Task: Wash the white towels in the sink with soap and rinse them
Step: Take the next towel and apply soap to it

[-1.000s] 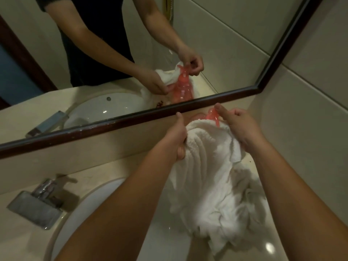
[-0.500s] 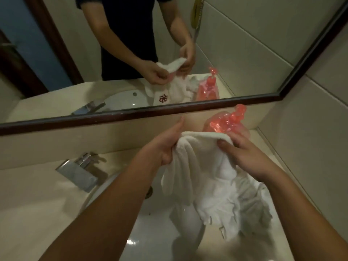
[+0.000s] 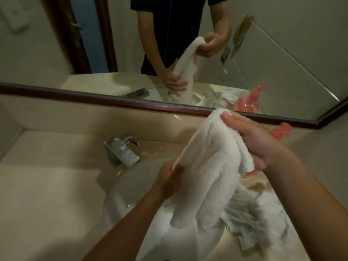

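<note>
- The thick white terry towel point(image 3: 211, 166) hangs bunched over the white oval sink basin point(image 3: 131, 187), stretched between both hands.
- The right hand point(image 3: 252, 140) clamps its top fold; the left hand point(image 3: 167, 181), lower, grips its edge.
- Soft and floppy, probably heavier once wet: best held by gathered folds.

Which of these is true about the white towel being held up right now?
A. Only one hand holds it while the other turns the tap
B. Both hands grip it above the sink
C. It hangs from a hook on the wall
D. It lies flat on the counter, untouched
B: the right hand grips the top of the white towel and the left hand grips its side, above the sink.
</note>
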The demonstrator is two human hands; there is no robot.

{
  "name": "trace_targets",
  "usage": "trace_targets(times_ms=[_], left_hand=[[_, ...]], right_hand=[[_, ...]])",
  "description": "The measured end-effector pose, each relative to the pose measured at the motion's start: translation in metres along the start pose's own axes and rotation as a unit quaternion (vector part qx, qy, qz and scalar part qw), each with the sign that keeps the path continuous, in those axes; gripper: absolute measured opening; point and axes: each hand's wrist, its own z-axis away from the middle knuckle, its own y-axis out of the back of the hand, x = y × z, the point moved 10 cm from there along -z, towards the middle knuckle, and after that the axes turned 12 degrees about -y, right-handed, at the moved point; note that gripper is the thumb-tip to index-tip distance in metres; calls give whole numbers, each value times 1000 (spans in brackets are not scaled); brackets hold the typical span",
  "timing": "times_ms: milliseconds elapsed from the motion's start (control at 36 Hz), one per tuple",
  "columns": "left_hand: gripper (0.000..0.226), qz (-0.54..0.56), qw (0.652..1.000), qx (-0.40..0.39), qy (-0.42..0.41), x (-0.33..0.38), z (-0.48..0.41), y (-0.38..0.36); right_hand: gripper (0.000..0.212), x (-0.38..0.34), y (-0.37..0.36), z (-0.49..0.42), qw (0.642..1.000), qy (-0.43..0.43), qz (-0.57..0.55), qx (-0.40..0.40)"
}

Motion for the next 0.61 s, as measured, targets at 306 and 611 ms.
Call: trace_targets(times_ms=[306, 611], left_hand=[[124, 242, 953, 60, 171, 2, 0, 23], [77, -89, 987, 107, 84, 17, 0, -12]], right_hand=[[36, 59, 54, -1, 976, -97, 100, 167], [57, 183, 0, -36, 968, -105, -50, 221]])
